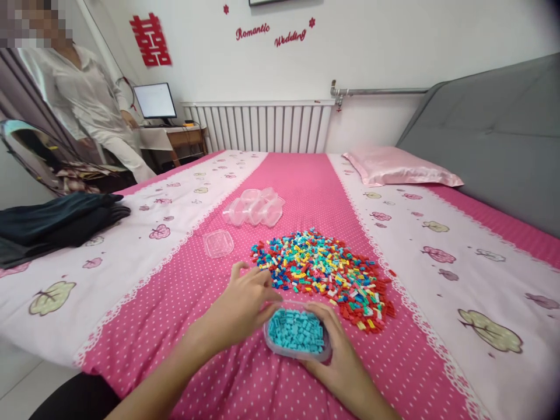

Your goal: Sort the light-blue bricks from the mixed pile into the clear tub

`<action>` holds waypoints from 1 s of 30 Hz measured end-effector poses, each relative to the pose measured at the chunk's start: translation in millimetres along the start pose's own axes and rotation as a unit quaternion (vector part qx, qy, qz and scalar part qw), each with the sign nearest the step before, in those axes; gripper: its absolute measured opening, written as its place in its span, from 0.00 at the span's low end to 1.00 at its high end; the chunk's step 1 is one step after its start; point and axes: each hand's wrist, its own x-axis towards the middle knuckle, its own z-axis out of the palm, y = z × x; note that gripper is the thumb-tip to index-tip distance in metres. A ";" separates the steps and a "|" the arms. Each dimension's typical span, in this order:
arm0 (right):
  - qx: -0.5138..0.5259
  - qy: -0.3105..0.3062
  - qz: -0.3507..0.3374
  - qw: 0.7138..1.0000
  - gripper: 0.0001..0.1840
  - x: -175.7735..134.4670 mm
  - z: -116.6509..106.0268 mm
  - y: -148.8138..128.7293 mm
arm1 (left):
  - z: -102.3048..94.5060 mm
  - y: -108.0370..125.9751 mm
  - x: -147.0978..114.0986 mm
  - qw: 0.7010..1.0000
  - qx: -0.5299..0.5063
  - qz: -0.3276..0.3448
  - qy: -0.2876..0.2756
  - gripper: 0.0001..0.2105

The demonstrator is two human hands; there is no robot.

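A clear plastic container [297, 354] filled with turquoise building blocks [296, 330] stands on the pink dotted bedspread in front of me. My right hand [332, 344] is wrapped round its right side, thumb below and fingers at the far rim. My left hand [247, 300] hovers at the container's left edge, its fingers bent and partly spread. I make out nothing in those fingers, though the tips are partly hidden. Just beyond both hands lies a wide pile of small mixed-colour building blocks [324, 262], red, blue, yellow, green and white.
A clear lid [219, 244] and several stacked clear containers [254, 207] lie beyond my left hand. Dark folded clothing [61, 219] is on the bed's left side, a pink pillow [398, 166] at the far right. A person in white [87, 99] stands left, near a desk with a monitor [155, 102].
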 end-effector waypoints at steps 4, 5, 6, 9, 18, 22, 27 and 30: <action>-0.027 -0.005 -0.011 1.000 0.32 -1.1 -0.9 5.8 | 20.3 -33.5 12.5 0.985 0.028 -0.130 0.109 0.11; -0.031 -0.010 -0.016 0.999 0.33 -1.2 -1.2 7.3 | 27.3 -42.3 14.3 0.980 0.035 -0.153 0.121 0.12; -0.033 -0.013 -0.020 0.999 0.33 -1.3 -1.3 8.6 | 34.1 -50.2 15.4 0.976 0.041 -0.172 0.130 0.13; -0.037 -0.008 -0.024 0.999 0.33 -1.3 -0.2 11.6 | 49.9 -66.2 17.0 0.966 0.056 -0.208 0.145 0.13; -0.027 0.012 -0.041 0.999 0.32 -2.2 4.3 14.9 | 53.1 -87.8 72.3 0.959 0.103 -0.228 0.132 0.10; -0.008 0.031 -0.018 0.999 0.34 -2.9 8.2 15.4 | 51.4 -87.4 103.1 0.960 0.116 -0.228 0.117 0.14; 0.001 0.028 -0.014 0.999 0.35 -2.0 9.7 14.8 | 55.7 -84.0 125.2 0.962 0.126 -0.223 0.091 0.15; 0.003 0.028 -0.012 1.000 0.36 -1.1 8.8 13.0 | 58.7 -86.1 130.5 0.963 0.128 -0.226 0.075 0.15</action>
